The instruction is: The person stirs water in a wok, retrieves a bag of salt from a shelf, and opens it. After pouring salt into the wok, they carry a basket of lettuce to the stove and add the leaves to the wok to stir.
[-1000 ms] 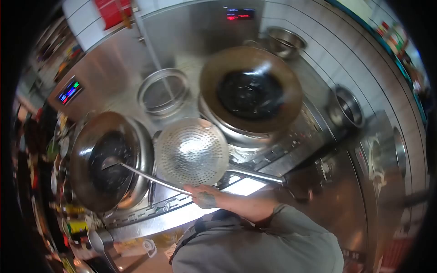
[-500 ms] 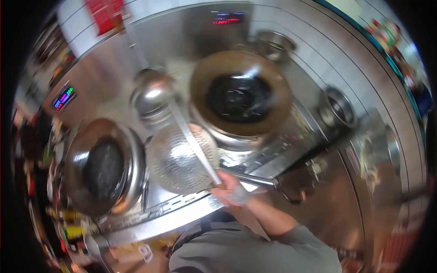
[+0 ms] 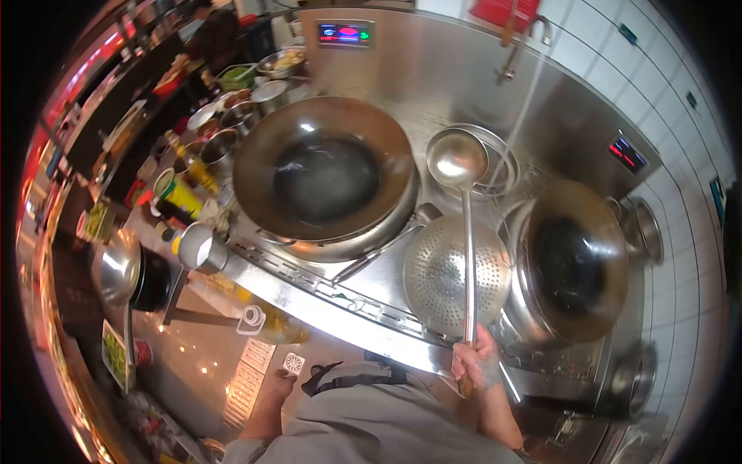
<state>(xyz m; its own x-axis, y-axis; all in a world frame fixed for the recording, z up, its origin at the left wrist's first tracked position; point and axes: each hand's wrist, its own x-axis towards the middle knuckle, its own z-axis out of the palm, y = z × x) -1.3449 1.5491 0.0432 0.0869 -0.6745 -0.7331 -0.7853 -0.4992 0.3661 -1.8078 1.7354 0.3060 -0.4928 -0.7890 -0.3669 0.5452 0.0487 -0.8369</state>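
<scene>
My right hand (image 3: 477,362) is closed round the wooden grip of a long-handled metal ladle (image 3: 457,158). The ladle's bowl overlaps a round metal pot (image 3: 502,147) with water running from the tap above. The handle crosses a perforated strainer (image 3: 433,271), which lies on the counter between two woks. The left wok (image 3: 247,178) holds a dark pool of liquid, and the right wok (image 3: 610,255) is dark inside. Low beside my apron hangs my left hand (image 3: 281,380), over the floor and away from the stove; its fingers are too small and dark to make out.
The steel counter edge (image 3: 340,329) runs in front of me. Bottles and bowls crowd the left side, among them a yellow-green container (image 3: 178,193) and a metal cup (image 3: 202,249). A tap (image 3: 525,46) comes off the steel back panel. Another person (image 3: 212,35) stands far left.
My view has swung left, bringing the left wok to the middle and the side shelves into sight. The ladle stays in my right hand. My left hand has come into view.
</scene>
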